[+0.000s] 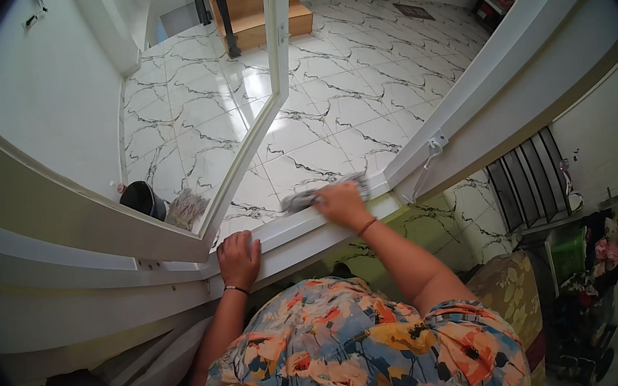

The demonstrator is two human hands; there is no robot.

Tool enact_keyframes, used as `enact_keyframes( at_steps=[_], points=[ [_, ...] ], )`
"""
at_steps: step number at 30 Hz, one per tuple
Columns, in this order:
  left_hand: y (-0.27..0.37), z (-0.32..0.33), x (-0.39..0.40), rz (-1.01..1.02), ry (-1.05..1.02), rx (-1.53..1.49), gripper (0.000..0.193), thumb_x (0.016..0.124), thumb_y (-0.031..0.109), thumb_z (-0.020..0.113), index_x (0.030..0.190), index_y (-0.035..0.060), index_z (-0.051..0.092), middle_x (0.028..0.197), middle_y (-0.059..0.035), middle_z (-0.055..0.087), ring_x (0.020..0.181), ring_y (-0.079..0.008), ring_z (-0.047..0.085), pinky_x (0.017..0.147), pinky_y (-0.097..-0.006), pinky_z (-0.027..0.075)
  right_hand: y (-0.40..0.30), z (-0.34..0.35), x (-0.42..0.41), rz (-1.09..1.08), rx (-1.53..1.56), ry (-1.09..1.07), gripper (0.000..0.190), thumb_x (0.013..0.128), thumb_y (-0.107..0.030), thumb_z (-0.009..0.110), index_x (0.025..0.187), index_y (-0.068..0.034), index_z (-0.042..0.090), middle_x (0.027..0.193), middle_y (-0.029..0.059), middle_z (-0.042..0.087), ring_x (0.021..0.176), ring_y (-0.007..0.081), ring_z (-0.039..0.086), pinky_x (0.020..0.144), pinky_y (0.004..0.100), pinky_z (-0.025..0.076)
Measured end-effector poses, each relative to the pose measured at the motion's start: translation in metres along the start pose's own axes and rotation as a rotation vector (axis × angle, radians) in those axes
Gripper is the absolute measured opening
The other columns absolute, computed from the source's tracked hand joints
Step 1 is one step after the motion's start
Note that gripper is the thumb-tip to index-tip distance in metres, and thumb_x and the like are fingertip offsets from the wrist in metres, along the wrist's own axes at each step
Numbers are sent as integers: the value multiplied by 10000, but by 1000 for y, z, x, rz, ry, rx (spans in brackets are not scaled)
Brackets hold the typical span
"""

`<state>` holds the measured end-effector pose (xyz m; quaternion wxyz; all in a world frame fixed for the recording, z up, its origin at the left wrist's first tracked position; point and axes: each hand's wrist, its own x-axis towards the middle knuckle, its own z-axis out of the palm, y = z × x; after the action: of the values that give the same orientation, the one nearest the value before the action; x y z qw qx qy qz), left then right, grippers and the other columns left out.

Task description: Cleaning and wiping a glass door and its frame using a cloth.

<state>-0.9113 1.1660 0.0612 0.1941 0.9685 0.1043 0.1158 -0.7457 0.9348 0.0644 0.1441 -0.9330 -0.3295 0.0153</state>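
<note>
My right hand (340, 204) grips a grey cloth (299, 200), blurred by motion, on the white window sill (295, 226) near the frame's right corner. Part of the cloth is hidden beneath my fingers. Farther left, my left hand (240, 258) rests over the same sill with its fingers draped across the edge; nothing shows in it. Just beyond that hand, the white-framed glass sash (257, 136) stands swung inward over the tiled floor. A white window latch (436, 141) is fixed to the frame to the right of my right hand.
Beyond the sill lies a marble-patterned tile floor (332, 93). A dark bucket (143, 200) and a string mop head (187, 208) stand by the left wall, partly seen through the glass. Wooden stairs (266, 17) rise at the back. Behind my right arm is a patterned cushioned seat (507, 299).
</note>
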Motion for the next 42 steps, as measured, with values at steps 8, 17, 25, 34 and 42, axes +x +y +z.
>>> enact_keyframes(
  at_steps=[8, 17, 25, 34, 42],
  points=[
    [-5, 2, -3, 16, 122, -92, 518, 821, 306, 609, 1258, 84, 443, 1311, -134, 437, 1238, -327, 383, 1027, -440, 280, -92, 28, 15, -228, 200, -158, 333, 848, -405, 526, 1066, -174, 625, 929, 59, 639, 941, 254, 593, 841, 448, 374],
    [-2, -9, -3, 8, 34, -43, 630, 864, 421, 523, 1384, 105, 357, 1447, -123, 330, 1357, -315, 256, 1087, -468, 180, 20, -17, 14, 73, -34, -156, 333, 847, -423, 522, 916, -136, 677, 896, 48, 667, 879, 245, 620, 706, 459, 395],
    [-6, -2, -3, 52, 20, -60, 675, 893, 524, 435, 1397, 86, 339, 1447, -136, 333, 1362, -317, 253, 1091, -467, 181, -109, 32, 13, -250, 182, -152, 316, 833, -367, 551, 1084, -192, 632, 953, 50, 634, 944, 230, 592, 819, 424, 396],
    [-5, -3, -4, 47, 39, -49, 642, 873, 465, 499, 1390, 112, 354, 1434, -135, 351, 1352, -318, 271, 1083, -490, 188, 7, -1, -19, -152, 117, 230, 327, 805, -264, 595, 1114, -163, 619, 1050, 46, 624, 1017, 221, 564, 914, 418, 376],
    [-14, 4, -1, 94, 32, -47, 617, 895, 469, 465, 1390, 116, 355, 1397, -111, 408, 1328, -289, 317, 1081, -460, 197, -59, 21, -39, -375, 225, 285, 360, 735, -251, 667, 1091, -206, 628, 1081, 40, 568, 1052, 216, 523, 950, 400, 340]
  ],
)
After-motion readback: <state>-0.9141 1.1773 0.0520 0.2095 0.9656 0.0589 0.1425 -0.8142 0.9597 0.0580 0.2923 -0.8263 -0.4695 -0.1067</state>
